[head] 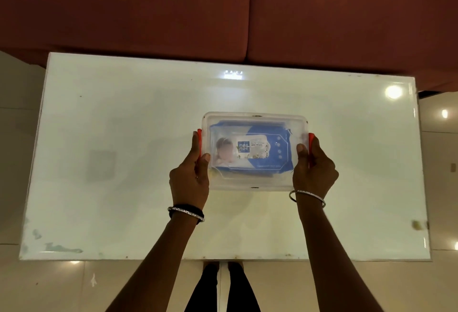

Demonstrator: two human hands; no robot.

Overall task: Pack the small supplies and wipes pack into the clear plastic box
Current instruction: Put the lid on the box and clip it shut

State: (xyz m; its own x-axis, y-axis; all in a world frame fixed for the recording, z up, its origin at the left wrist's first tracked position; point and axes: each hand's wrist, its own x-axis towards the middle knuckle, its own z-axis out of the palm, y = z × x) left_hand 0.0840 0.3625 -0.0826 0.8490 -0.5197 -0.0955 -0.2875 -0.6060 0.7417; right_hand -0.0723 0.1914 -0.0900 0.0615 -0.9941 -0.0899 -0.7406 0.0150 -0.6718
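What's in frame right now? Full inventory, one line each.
clear plastic box: 1, transparent, lid on, centre of table, gripped at both ends
side clips: 2, red-orange, one on each short end of the box
wipes pack: 1, blue and white, inside the box, seen through the lid
table: 1, glossy white, fills the middle of the view
sofa: 1, reddish-brown, beyond the table's far edge
floor: pale glossy tiles, around the table
bangles: silver, one on each wrist, plus a black band on the left
left hand: 1, on the box's left end
right hand: 1, on the box's right end
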